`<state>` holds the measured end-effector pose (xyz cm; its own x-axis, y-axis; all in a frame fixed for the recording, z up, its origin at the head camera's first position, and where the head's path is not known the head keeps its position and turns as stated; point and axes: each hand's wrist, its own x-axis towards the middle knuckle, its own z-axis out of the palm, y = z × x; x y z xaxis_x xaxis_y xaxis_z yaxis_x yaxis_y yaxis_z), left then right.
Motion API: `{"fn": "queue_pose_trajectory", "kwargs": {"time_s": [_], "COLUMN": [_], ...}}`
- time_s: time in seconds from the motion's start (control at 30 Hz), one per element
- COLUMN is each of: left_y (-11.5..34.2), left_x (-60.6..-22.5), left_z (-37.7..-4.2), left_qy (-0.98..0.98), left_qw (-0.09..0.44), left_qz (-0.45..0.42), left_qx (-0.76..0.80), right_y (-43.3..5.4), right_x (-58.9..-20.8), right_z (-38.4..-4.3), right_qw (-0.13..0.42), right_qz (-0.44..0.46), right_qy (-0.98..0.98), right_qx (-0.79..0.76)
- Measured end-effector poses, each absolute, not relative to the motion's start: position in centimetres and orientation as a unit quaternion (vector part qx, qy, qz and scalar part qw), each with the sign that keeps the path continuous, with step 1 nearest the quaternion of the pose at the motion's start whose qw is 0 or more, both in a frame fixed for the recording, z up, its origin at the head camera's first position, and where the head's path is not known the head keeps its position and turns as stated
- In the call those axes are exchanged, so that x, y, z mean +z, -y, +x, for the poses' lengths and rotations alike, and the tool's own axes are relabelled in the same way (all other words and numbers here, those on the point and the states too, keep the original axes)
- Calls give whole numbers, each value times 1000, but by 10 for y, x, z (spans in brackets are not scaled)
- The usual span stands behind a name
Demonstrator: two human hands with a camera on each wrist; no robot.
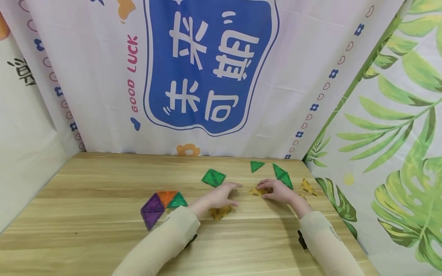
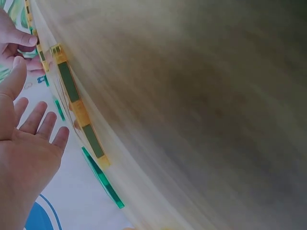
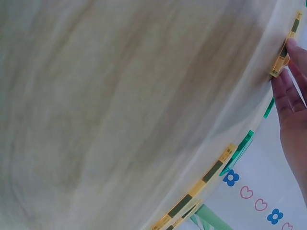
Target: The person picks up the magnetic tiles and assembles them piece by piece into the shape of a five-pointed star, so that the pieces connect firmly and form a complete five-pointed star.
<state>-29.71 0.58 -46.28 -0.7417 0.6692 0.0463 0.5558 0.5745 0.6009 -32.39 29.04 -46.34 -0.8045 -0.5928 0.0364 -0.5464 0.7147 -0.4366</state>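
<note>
My right hand (image 1: 276, 190) pinches a translucent yellow triangular magnetic tile (image 1: 255, 191) down by the wooden table. In the right wrist view, the thumb and fingers close on one end of that tile (image 3: 279, 67). With fingers spread and nothing in its grasp, my left hand (image 1: 221, 195) hovers over the table's middle. Partly below it lie yellow tiles (image 1: 218, 214), their magnet strips showing in the left wrist view. A pair of green tiles (image 1: 213, 177) lies just beyond the left fingers.
Left of the left hand, purple tiles (image 1: 152, 211), an orange tile (image 1: 167, 197) and a teal-green tile (image 1: 178, 201) form a joined cluster. A green triangle (image 1: 257, 165), two green tiles (image 1: 283, 176) and a yellow triangle (image 1: 309, 187) lie at the back right. A printed curtain (image 1: 103, 126) borders the back edge.
</note>
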Motion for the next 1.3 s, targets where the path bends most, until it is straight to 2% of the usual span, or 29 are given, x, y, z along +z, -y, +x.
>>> {"fn": "queue_pose_trajectory", "kwargs": {"time_s": [0.37, 0.53, 1.3], "left_y": [-20, -24, -46], "left_x": [-465, -468, -469], "left_z": [-305, -307, -308], "left_qy": [-881, -882, -891], "left_qw": [107, 113, 117], "left_qz": [355, 363, 391], "left_qx": [294, 279, 201], "right_y": [-294, -303, -384], "right_x": [-460, -459, -447], "right_z": [-328, -330, -315], "right_qw": [73, 77, 81], "right_qz": [-333, -309, -240], "right_qy": [-911, -914, -946], "right_qx": [-231, -250, -203]}}
